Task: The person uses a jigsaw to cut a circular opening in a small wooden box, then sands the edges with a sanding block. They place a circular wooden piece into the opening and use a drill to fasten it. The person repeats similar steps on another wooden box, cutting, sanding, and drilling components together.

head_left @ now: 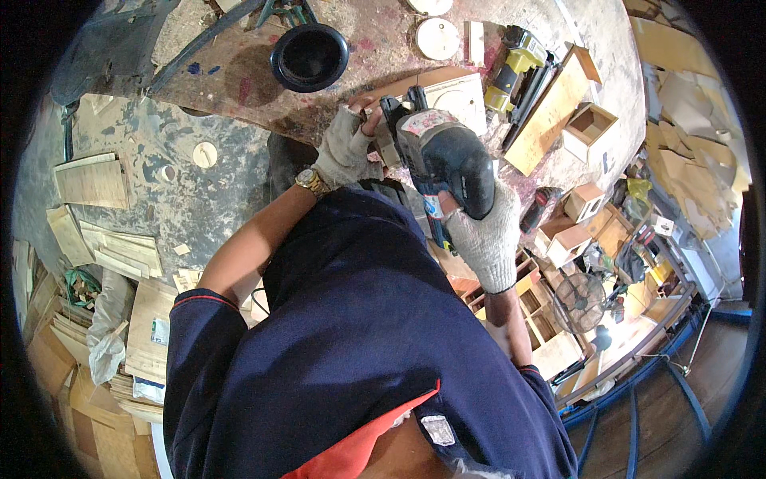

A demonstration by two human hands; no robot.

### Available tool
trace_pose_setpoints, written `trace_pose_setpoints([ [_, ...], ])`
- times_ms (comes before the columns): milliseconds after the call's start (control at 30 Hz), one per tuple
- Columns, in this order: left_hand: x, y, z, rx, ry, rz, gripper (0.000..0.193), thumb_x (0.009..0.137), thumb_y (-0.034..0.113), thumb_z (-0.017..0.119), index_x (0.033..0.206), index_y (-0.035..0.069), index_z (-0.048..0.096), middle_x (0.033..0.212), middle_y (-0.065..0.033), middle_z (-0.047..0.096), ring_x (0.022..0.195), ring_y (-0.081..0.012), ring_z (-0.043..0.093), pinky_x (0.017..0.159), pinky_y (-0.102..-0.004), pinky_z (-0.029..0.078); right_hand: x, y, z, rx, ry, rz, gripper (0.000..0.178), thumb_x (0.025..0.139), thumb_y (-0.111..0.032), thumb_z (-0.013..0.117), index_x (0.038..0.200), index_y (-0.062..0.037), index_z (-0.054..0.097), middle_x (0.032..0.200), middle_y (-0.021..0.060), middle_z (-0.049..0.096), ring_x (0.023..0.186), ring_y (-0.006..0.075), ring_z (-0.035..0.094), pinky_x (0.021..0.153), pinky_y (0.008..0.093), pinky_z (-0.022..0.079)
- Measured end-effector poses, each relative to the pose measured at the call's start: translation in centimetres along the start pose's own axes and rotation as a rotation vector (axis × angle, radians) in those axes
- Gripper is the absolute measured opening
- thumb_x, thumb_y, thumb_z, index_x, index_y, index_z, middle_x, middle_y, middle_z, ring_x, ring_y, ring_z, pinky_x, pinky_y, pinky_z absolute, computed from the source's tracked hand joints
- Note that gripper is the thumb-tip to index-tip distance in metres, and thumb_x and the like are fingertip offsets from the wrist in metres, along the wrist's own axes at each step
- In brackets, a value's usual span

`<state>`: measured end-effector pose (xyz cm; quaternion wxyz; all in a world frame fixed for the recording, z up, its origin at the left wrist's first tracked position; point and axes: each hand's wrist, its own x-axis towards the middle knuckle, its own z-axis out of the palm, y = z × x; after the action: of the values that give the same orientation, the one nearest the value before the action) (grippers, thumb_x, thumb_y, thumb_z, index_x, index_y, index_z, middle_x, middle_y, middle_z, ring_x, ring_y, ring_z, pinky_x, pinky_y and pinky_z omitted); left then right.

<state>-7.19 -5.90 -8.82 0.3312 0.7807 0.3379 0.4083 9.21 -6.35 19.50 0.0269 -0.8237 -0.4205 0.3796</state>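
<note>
My right hand [485, 239], in a pale knit work glove with bare fingertips, is wrapped round the handle of a dark power tool that looks like a jigsaw [447, 152]. The tool rests over a light wooden board [467, 100] with a round outline on it; its blade is hidden from view. My left hand [345, 150], gloved the same way, has its fingers closed on the board's left edge, beside the front of the tool. A gold watch [309, 180] is on that wrist.
A black bowl [309, 57] and a round wooden disc [437, 38] lie ahead. To the right are a yellow-black nail gun [515, 70], a long plank [550, 112] and a small wooden box [590, 132]. A fan [579, 303] stands lower right; stacked boards [92, 180] are at left.
</note>
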Motion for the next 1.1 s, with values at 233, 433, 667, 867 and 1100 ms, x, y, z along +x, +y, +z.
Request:
trace_pose_setpoints([
  [233, 0.2, 0.0, 0.0, 0.002, 0.008, 0.015, 0.129, 0.069, 0.05, 0.089, 0.166, 0.013, 0.012, 0.147, -0.0302, 0.045, 0.124, -0.0497, 0.055, 0.097, -0.058, 0.049, 0.2, 0.0, 0.0, 0.015, 0.016, -0.026, 0.034, 0.079, -0.016, 0.076, 0.108, 0.0009, 0.073, 0.083, 0.0213, 0.075, 0.08, 0.0316, 0.077, 0.076, 0.0392, 0.057],
  [433, -0.2, -0.3, 0.3, 0.005, 0.007, 0.012, 0.124, 0.069, 0.043, 0.09, 0.165, 0.013, 0.017, 0.145, -0.0297, 0.047, 0.123, -0.0487, 0.056, 0.096, -0.0568, 0.051, 0.4, 0.0, -0.1, 0.027, 0.001, -0.027, 0.035, 0.079, -0.017, 0.077, 0.109, 0.0008, 0.073, 0.084, 0.0212, 0.075, 0.081, 0.0315, 0.077, 0.077, 0.0396, 0.058],
  [667, 0.0, -0.4, 0.3, 0.024, 0.026, 0.023, 0.121, 0.069, 0.041, 0.091, 0.163, 0.009, 0.022, 0.142, -0.0283, 0.049, 0.121, -0.0471, 0.058, 0.096, -0.0543, 0.052, 0.5, -0.1, -0.2, 0.007, -0.017, -0.001, 0.036, 0.079, -0.018, 0.077, 0.111, 0.0001, 0.073, 0.086, 0.0209, 0.076, 0.083, 0.0314, 0.078, 0.078, 0.0398, 0.058],
  [867, -1.1, -0.4, 0.9, -0.051, 0.056, -0.028, 0.12, 0.073, 0.045, 0.09, 0.163, 0.008, 0.02, 0.142, -0.0281, 0.049, 0.122, -0.0464, 0.057, 0.098, -0.0532, 0.052, 0.6, 0.1, -0.2, 0.03, -0.007, -0.071, 0.038, 0.078, -0.018, 0.078, 0.111, -0.0007, 0.073, 0.084, 0.0196, 0.075, 0.082, 0.0314, 0.077, 0.078, 0.0397, 0.058],
  [1100, -1.4, 0.3, 0.8, -0.329, -0.009, -0.362, 0.11, 0.078, 0.048, 0.084, 0.159, 0.0, 0.028, 0.146, -0.0286, 0.049, 0.133, -0.0461, 0.052, 0.109, -0.0518, 0.047, -0.7, 0.4, 0.0, 0.03, -0.117, -0.012, 0.039, 0.076, -0.018, 0.078, 0.11, -0.001, 0.072, 0.086, 0.0201, 0.074, 0.081, 0.0347, 0.075, 0.078, 0.0421, 0.057],
])
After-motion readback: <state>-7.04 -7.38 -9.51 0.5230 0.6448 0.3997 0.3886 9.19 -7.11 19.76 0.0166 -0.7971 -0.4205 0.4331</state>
